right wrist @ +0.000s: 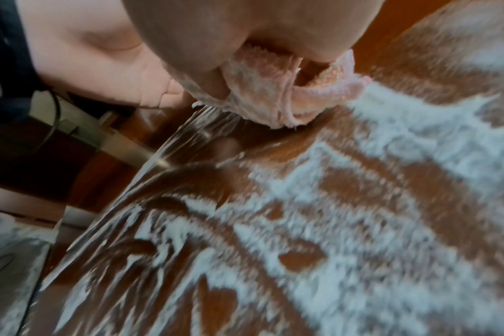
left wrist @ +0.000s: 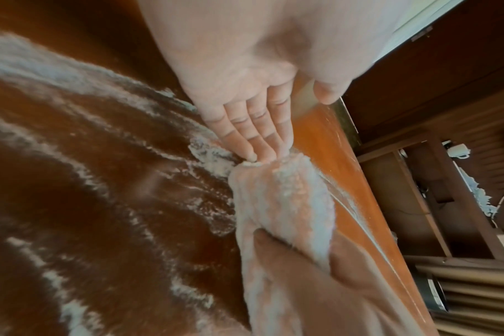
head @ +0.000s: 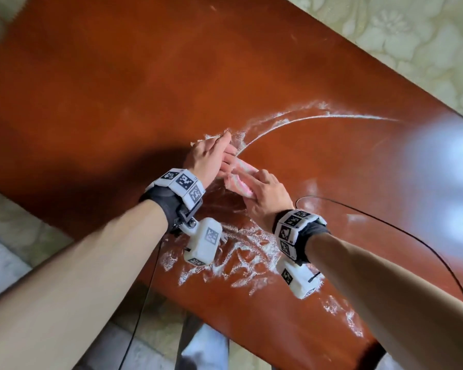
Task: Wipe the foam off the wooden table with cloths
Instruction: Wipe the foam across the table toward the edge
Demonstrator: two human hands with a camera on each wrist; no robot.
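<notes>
Now both hands (head: pixel 241 177) on foamy cloth (head: pixel 238 180)

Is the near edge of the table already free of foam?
No: in the head view, white foam smears the wooden table near its front edge, below the left hand and right hand on the pink cloth.
</notes>
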